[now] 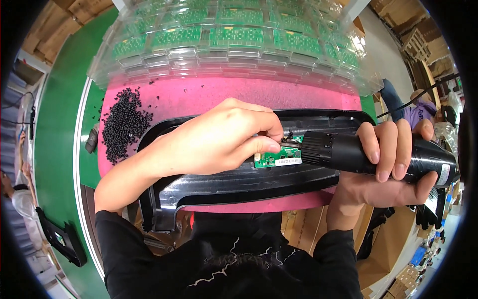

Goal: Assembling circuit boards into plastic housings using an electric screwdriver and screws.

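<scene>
light: bright, even | glare: clear trays [234, 40] | edges: fisheye bend, dark rim | focus: sharp centre

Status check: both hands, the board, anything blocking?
Left hand pinching small green circuit board on long black plastic housing. Right hand wrapped around black electric screwdriver, tip at board. Nothing blocking.

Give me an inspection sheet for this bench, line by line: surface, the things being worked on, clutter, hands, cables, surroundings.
Surface: pink mat on a green table.
Job's things: small green circuit board on a long black plastic housing; black electric screwdriver tip at the board.
Clutter: pile of black screws on the mat; clear trays of green boards behind.
Hands: left hand pinches at the board; right hand grips the screwdriver.
Cables: black cable at right.
Surroundings: cardboard boxes; another person at right.
</scene>
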### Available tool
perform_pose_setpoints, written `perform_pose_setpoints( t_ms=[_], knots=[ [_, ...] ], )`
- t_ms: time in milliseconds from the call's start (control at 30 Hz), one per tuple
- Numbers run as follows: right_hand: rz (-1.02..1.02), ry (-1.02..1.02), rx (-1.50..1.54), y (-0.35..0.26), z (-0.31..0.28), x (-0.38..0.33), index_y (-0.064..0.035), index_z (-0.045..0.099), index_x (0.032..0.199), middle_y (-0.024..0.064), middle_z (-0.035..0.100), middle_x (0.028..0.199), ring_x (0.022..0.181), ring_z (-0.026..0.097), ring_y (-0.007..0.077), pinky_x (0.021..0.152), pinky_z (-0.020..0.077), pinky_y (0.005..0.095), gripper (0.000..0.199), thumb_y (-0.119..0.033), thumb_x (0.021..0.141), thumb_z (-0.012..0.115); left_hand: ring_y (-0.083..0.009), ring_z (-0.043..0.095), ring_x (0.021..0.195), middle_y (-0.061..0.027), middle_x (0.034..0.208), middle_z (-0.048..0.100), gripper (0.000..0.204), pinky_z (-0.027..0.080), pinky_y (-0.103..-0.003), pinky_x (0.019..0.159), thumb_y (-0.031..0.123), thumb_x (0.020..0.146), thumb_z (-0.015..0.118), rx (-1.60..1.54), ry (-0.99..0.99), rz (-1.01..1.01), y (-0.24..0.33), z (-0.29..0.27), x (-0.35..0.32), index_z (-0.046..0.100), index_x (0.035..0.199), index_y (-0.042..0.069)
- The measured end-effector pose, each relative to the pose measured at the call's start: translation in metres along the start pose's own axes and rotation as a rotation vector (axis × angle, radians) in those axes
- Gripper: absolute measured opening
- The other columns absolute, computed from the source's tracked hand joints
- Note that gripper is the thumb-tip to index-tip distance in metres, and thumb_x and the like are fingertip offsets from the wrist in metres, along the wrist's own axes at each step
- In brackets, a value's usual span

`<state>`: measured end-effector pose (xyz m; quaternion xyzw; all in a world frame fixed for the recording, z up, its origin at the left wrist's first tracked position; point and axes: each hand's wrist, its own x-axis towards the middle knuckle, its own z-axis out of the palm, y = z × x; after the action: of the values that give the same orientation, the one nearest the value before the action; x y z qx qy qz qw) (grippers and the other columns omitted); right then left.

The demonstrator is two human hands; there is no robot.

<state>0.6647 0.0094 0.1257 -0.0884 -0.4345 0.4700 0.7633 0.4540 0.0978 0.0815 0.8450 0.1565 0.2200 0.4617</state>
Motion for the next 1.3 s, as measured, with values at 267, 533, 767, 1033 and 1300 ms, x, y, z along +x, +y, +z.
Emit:
perform_pose_setpoints(
  t_ms=[267, 533, 767, 1033, 1300],
  knots=[
    [0.015, 0.010, 0.038, 0.004, 0.000, -0.001, -0.0112, 0.047, 0.115, -0.0046, 0.047, 0.067, 0.053, 0.047, 0.0070, 0.065, 0.0408, 0.0277, 0.040, -0.032, 0.086, 0.065, -0.0269, 0.065, 0.073, -0.0114, 0.084, 0.065, 0.014, 0.052, -0.034, 0.066, 0.006, 0.087, 0.069, 0.028, 0.084, -0.017, 0.002, 0.004, -0.009, 0.059, 0.089, -0.003],
    [0.032, -0.100, 0.008, 0.002, -0.004, -0.001, -0.0081, 0.046, 0.119, -0.0026, 0.050, 0.069, 0.055, 0.049, 0.0085, 0.065, 0.0407, 0.0280, 0.046, -0.034, 0.086, 0.064, -0.0274, 0.066, 0.076, -0.0113, 0.087, 0.066, 0.016, 0.052, -0.034, 0.067, 0.007, 0.084, 0.072, 0.177, 0.115, 0.059, 0.004, 0.008, -0.006, 0.061, 0.091, -0.002],
    [0.092, -0.213, -0.056, 0.009, -0.005, -0.002, -0.0079, 0.047, 0.121, -0.0018, 0.054, 0.071, 0.057, 0.053, 0.0094, 0.063, 0.0419, 0.0284, 0.049, -0.038, 0.087, 0.066, -0.0296, 0.065, 0.078, -0.0121, 0.087, 0.065, 0.020, 0.053, -0.035, 0.066, 0.004, 0.077, 0.074, 0.282, 0.147, 0.203, 0.006, 0.008, -0.006, 0.065, 0.094, -0.002],
    [0.074, -0.153, -0.381, -0.012, -0.022, 0.008, -0.0051, 0.050, 0.120, -0.0019, 0.048, 0.065, 0.049, 0.042, 0.0094, 0.054, 0.0353, 0.0276, 0.054, -0.049, 0.090, 0.054, -0.0251, 0.067, 0.075, -0.0137, 0.082, 0.067, 0.011, 0.053, -0.033, 0.067, -0.008, 0.077, 0.069, 0.367, 0.427, 0.265, 0.008, 0.001, -0.004, 0.065, 0.086, -0.003],
    [0.167, -0.058, -0.595, 0.011, -0.025, 0.009, -0.0036, 0.049, 0.110, 0.0011, 0.045, 0.063, 0.048, 0.040, 0.0119, 0.053, 0.0347, 0.0298, 0.047, -0.046, 0.090, 0.055, -0.0300, 0.063, 0.076, -0.0091, 0.085, 0.066, 0.013, 0.051, -0.040, 0.064, 0.010, 0.084, 0.070, 0.435, -0.056, 0.115, 0.003, 0.006, -0.011, 0.061, 0.089, 0.001]
  ],
)
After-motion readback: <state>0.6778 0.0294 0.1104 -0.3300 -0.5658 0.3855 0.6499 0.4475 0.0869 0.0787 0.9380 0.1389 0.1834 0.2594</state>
